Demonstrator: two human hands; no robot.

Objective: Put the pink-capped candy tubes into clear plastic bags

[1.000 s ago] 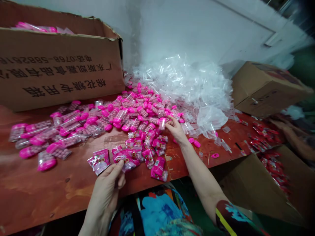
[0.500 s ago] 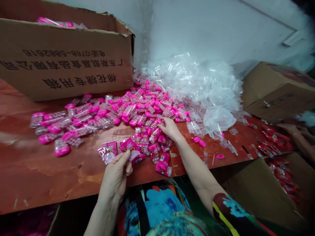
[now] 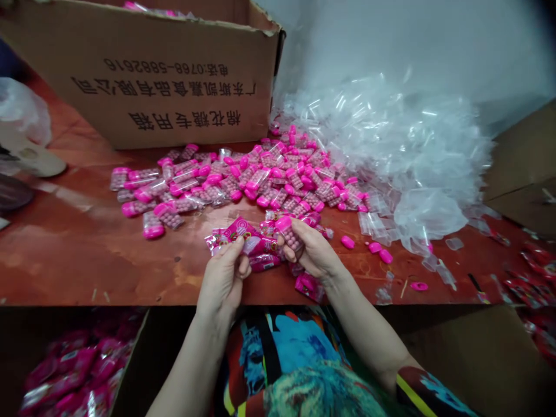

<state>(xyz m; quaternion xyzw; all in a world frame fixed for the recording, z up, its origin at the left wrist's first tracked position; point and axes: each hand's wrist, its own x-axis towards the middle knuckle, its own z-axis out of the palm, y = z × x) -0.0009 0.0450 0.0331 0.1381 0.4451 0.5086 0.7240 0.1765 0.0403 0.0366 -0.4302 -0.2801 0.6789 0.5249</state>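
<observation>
My right hand (image 3: 315, 249) pinches a small clear bottle of pink balls with a bright pink cap (image 3: 290, 236), cap tilted up and left. Just to its left, my left hand (image 3: 225, 275) grips the lower edge of a shiny pink printed packet (image 3: 243, 231) between thumb and fingers. More pink packets (image 3: 308, 285) lie beneath and beside my right hand. Behind both hands spreads a heap of pink-capped bottles (image 3: 260, 179) on the red-brown table (image 3: 78, 255).
Behind the bottles stands a large cardboard box (image 3: 174, 87). A mound of clear empty containers (image 3: 399, 133) rests against the wall. Loose pink caps (image 3: 380, 252) lie right of my hands. Below the table at left is a box of pink packets (image 3: 73, 370); red packets (image 3: 538, 272) are far right.
My right hand has come away from the heap holding a bottle and is now close to my left hand. The view has turned left, showing more of the table's left side.
</observation>
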